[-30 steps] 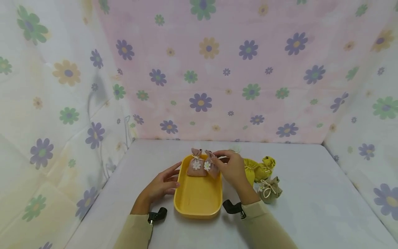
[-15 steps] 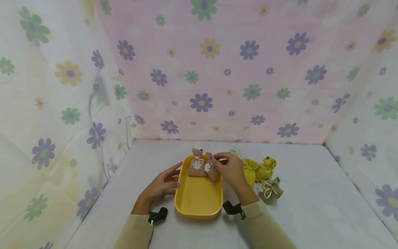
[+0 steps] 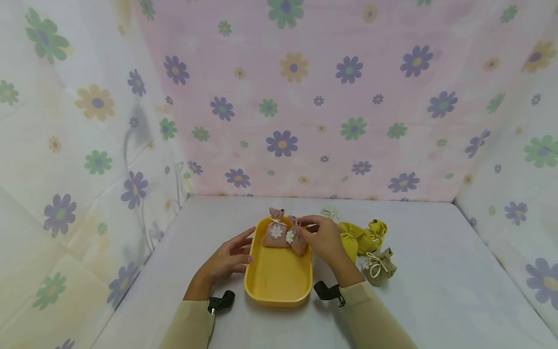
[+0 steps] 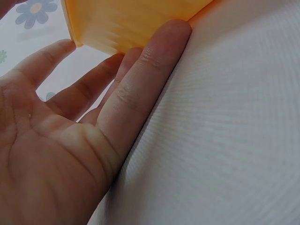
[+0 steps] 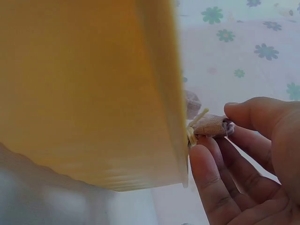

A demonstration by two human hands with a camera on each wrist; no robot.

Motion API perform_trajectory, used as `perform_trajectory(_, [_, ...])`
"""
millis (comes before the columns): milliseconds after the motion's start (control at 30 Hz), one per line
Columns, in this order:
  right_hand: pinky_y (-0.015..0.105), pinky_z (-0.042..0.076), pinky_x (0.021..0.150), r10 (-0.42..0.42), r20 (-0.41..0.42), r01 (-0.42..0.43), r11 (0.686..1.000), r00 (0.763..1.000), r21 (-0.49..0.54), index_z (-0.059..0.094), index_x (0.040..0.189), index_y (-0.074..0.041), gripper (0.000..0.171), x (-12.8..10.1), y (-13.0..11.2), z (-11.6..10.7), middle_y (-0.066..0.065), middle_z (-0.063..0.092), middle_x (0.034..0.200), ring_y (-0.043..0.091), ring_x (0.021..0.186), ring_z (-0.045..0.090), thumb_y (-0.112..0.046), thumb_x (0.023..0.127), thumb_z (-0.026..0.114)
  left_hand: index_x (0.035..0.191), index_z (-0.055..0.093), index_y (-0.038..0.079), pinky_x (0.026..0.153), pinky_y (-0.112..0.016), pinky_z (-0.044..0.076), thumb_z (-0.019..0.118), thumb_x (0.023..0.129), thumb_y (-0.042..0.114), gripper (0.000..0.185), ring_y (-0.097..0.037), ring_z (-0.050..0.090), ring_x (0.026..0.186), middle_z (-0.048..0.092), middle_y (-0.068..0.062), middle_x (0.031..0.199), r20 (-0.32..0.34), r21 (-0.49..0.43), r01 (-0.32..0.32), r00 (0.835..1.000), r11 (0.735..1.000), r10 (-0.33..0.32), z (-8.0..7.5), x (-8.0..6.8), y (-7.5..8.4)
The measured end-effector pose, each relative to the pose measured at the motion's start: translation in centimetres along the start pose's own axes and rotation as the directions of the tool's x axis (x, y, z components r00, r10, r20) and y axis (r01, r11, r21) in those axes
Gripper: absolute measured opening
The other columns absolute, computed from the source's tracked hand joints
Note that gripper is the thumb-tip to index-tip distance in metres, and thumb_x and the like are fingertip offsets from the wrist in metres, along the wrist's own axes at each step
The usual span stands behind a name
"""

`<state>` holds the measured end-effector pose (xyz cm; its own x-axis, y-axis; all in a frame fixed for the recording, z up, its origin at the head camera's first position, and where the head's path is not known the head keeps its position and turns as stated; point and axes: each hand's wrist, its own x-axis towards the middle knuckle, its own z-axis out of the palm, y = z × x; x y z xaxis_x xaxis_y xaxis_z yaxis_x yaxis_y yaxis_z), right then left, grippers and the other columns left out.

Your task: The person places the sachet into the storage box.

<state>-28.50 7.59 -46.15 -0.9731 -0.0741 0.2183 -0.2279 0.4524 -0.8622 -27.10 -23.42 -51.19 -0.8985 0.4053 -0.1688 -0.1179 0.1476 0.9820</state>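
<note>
The right hand [image 3: 324,238] pinches the gathered neck of a small pink pouch [image 3: 298,238] between thumb and fingertips [image 5: 212,161], holding it inside the far end of the yellow tray [image 3: 278,283]; the pouch leans with its tied top toward that hand and its rounded bottom down in the tray, just beside a second pink pouch [image 3: 275,229] that stands upright to the left of it. The left hand [image 3: 227,258] lies with straight, slightly spread fingers [image 4: 140,84] against the tray's left wall, and the tray's long axis runs away from the person between the two hands. Two yellow pouches [image 3: 362,235] and a tan pouch [image 3: 379,265] sit on the table [image 3: 436,291] just right of the right hand.
</note>
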Motion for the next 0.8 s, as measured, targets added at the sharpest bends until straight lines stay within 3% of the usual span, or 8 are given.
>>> perform_trajectory(533, [0.036,0.064,0.078,0.022,0.008,-0.022,0.999,1.0,-0.029,0.076,0.117,-0.023,0.026,-0.3,-0.7,-1.8,-0.004,0.072,0.114,0.022,0.103,0.07,-0.03,0.092,0.079,0.161,0.033,0.042,0.096,-0.043,0.061,0.075,0.092,0.017,0.085,-0.034,0.053,0.142,0.038,-0.009,0.165,0.002,0.011,0.0,1.0,1.0,0.0,0.0,-0.2,0.2])
perform_trajectory(800, [0.034,0.064,0.075,-0.049,0.007,0.05,0.994,0.999,-0.098,0.075,0.116,-0.02,0.025,-1.0,-1.2,-3.5,0.0,0.072,0.113,0.02,0.099,0.071,-0.029,0.093,0.079,0.16,0.034,0.043,0.096,-0.044,0.06,0.075,0.093,0.017,0.083,-0.033,0.052,0.142,0.039,-0.008,0.164,0.014,0.002,-0.012,1.0,1.0,0.012,0.0,-0.1,0.1])
